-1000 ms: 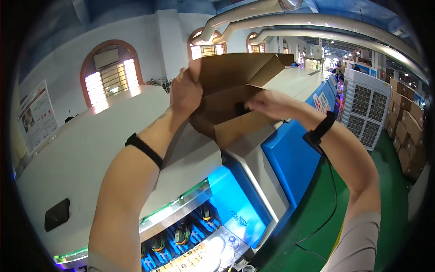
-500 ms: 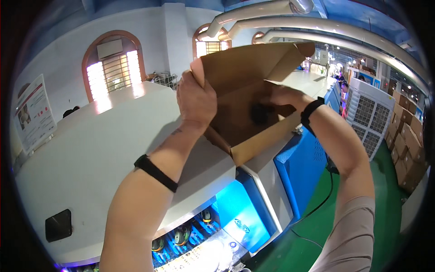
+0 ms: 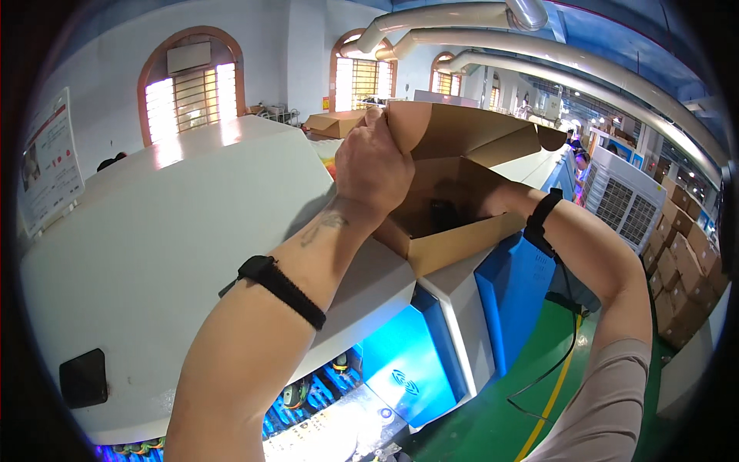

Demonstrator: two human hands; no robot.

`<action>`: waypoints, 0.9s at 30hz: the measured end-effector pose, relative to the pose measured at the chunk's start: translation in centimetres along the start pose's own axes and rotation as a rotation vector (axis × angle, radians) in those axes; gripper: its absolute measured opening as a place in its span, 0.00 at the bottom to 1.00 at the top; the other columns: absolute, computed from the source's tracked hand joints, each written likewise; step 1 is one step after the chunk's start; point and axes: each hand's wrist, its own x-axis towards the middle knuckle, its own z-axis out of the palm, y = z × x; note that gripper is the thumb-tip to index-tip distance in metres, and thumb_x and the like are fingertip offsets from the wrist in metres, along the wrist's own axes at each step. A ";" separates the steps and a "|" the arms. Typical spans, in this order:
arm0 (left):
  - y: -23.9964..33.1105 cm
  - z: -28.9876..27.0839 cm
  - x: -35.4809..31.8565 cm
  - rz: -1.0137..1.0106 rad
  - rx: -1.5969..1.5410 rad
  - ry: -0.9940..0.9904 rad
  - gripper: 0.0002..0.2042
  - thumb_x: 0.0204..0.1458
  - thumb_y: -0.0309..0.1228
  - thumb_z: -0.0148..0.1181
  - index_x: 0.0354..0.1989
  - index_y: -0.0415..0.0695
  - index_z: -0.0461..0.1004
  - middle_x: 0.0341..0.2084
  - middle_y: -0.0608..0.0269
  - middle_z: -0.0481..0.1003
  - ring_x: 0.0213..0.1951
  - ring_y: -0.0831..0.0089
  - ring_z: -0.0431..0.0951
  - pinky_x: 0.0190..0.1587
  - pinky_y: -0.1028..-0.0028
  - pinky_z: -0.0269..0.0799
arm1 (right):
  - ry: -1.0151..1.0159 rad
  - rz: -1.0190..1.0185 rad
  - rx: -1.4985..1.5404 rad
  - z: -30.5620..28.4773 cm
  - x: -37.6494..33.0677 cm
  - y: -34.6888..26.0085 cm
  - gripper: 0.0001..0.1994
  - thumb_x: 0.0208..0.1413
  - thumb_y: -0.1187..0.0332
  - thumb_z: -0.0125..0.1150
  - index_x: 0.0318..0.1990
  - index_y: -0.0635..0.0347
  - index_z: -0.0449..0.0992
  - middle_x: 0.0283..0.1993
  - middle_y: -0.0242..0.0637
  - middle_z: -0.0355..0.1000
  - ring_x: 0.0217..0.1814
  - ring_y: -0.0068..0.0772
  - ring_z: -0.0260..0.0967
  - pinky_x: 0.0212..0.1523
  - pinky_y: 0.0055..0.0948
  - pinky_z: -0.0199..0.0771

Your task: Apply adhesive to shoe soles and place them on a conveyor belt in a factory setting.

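Note:
An open brown cardboard box [image 3: 466, 243] stands on the machine top in front of me, its lid tilted up and back. My left hand [image 3: 372, 168] is closed on the left edge of the raised lid. Over the front right wall, my right hand [image 3: 499, 202] reaches into the box; its fingers are in shadow and I cannot make out whether they hold anything. Close to them, a small black object [image 3: 444, 215] lies inside the box, too dark to name.
A white machine top [image 3: 177, 254] spreads to the left, bearing a dark flat panel [image 3: 83, 379]. Below it are blue-lit machine parts [image 3: 400, 377]. Another cardboard box [image 3: 332, 125] sits behind. A black cable [image 3: 531, 385] hangs over the green floor; stacked cartons [image 3: 681, 277] stand right.
The view has shifted, and the box with my left hand now appears further right and lower. My right hand stays inside the box. The box behind has come into sight.

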 end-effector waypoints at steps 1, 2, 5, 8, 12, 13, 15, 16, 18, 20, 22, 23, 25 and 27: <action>0.0 -0.2 -0.1 -0.005 0.002 -0.003 0.14 0.52 0.21 0.57 0.47 0.36 0.67 0.32 0.36 0.78 0.36 0.34 0.78 0.42 0.44 0.74 | -0.004 -0.003 0.004 -0.4 0.0 -0.7 0.31 0.56 0.62 0.63 0.70 0.45 0.68 0.69 0.37 0.69 0.65 0.41 0.72 0.65 0.36 0.71; -0.2 -0.4 -0.2 -0.053 -0.007 -0.073 0.14 0.53 0.22 0.57 0.48 0.37 0.68 0.34 0.37 0.77 0.37 0.35 0.78 0.43 0.44 0.74 | -0.004 0.013 -0.098 -1.7 0.2 -2.2 0.30 0.57 0.62 0.62 0.69 0.44 0.69 0.67 0.37 0.70 0.63 0.41 0.73 0.62 0.36 0.73; -0.8 -0.8 -0.4 -0.036 -0.011 -0.141 0.13 0.54 0.22 0.56 0.49 0.39 0.68 0.37 0.38 0.77 0.39 0.36 0.78 0.44 0.44 0.74 | -0.075 0.099 -0.046 -5.0 1.4 -6.5 0.28 0.58 0.62 0.61 0.67 0.46 0.71 0.64 0.39 0.72 0.59 0.41 0.75 0.59 0.36 0.75; -0.4 -0.5 -0.5 0.001 -0.028 -0.134 0.12 0.56 0.21 0.54 0.48 0.40 0.69 0.38 0.39 0.77 0.40 0.36 0.78 0.44 0.44 0.73 | -0.323 0.296 0.443 -6.5 2.8 -10.3 0.24 0.59 0.62 0.60 0.63 0.57 0.75 0.59 0.45 0.76 0.56 0.42 0.76 0.54 0.37 0.77; -0.3 -0.6 -0.5 0.055 -0.053 -0.077 0.08 0.58 0.21 0.52 0.46 0.39 0.70 0.37 0.39 0.76 0.40 0.35 0.77 0.44 0.43 0.72 | -0.272 0.239 0.721 -4.7 6.7 -12.8 0.20 0.58 0.67 0.59 0.54 0.70 0.78 0.54 0.49 0.77 0.50 0.41 0.77 0.46 0.38 0.80; -0.7 -1.0 -0.7 0.053 -0.046 -0.078 0.08 0.58 0.21 0.52 0.46 0.39 0.70 0.37 0.39 0.76 0.40 0.35 0.77 0.44 0.43 0.72 | -0.335 0.251 0.864 -5.9 7.6 -14.5 0.18 0.56 0.68 0.58 0.51 0.71 0.79 0.52 0.48 0.77 0.48 0.40 0.77 0.45 0.38 0.80; 0.0 0.4 -0.4 0.079 -0.077 -0.042 0.08 0.60 0.23 0.52 0.46 0.39 0.69 0.38 0.39 0.76 0.39 0.35 0.76 0.43 0.44 0.72 | -0.627 0.284 1.132 -3.7 8.6 -11.5 0.14 0.54 0.72 0.57 0.45 0.70 0.80 0.44 0.44 0.79 0.42 0.38 0.77 0.39 0.39 0.80; -0.2 -0.2 -0.4 0.082 -0.068 -0.032 0.08 0.60 0.23 0.52 0.46 0.39 0.69 0.38 0.39 0.76 0.39 0.35 0.76 0.43 0.44 0.72 | -0.624 0.274 1.123 -4.4 8.4 -11.9 0.14 0.54 0.72 0.57 0.45 0.70 0.80 0.44 0.44 0.79 0.42 0.38 0.77 0.39 0.39 0.80; -0.7 -1.3 -0.3 0.076 -0.049 -0.074 0.08 0.62 0.25 0.52 0.47 0.39 0.70 0.39 0.40 0.76 0.40 0.35 0.76 0.43 0.44 0.72 | -0.559 0.047 0.906 -5.8 7.6 -12.7 0.13 0.55 0.70 0.56 0.43 0.68 0.81 0.38 0.44 0.79 0.40 0.36 0.77 0.37 0.39 0.79; -1.1 -0.9 -0.3 0.109 -0.021 -0.070 0.08 0.63 0.26 0.51 0.48 0.39 0.69 0.39 0.40 0.76 0.40 0.35 0.76 0.43 0.44 0.73 | -0.460 0.045 0.722 -5.8 7.1 -11.7 0.13 0.56 0.69 0.56 0.42 0.66 0.82 0.37 0.44 0.78 0.38 0.35 0.77 0.35 0.38 0.78; -1.1 -0.4 -0.2 0.146 -0.004 -0.066 0.08 0.64 0.26 0.51 0.48 0.38 0.69 0.39 0.40 0.76 0.40 0.35 0.76 0.42 0.45 0.73 | -0.358 0.055 0.539 -6.3 7.0 -9.4 0.13 0.57 0.67 0.55 0.41 0.64 0.82 0.36 0.44 0.78 0.37 0.34 0.77 0.34 0.38 0.78; -0.6 0.3 -0.1 0.143 -0.031 -0.078 0.08 0.64 0.27 0.50 0.48 0.38 0.69 0.39 0.40 0.76 0.40 0.35 0.76 0.42 0.45 0.73 | -0.381 0.308 0.439 -6.9 7.0 -6.7 0.13 0.57 0.66 0.55 0.42 0.63 0.83 0.38 0.44 0.79 0.37 0.33 0.77 0.35 0.37 0.77; -0.4 0.0 -0.1 0.142 -0.037 -0.086 0.08 0.65 0.27 0.49 0.48 0.38 0.69 0.39 0.40 0.76 0.40 0.35 0.76 0.42 0.45 0.73 | -0.394 0.539 0.333 -7.8 7.5 -5.5 0.13 0.57 0.65 0.56 0.42 0.62 0.83 0.39 0.43 0.79 0.38 0.31 0.76 0.35 0.36 0.77; -0.3 0.0 -0.3 0.146 -0.003 -0.089 0.09 0.65 0.28 0.49 0.49 0.39 0.68 0.41 0.40 0.76 0.40 0.35 0.77 0.42 0.46 0.74 | -0.295 0.387 0.090 -8.2 8.1 -5.4 0.11 0.55 0.65 0.61 0.39 0.62 0.82 0.31 0.36 0.81 0.31 0.29 0.77 0.33 0.30 0.78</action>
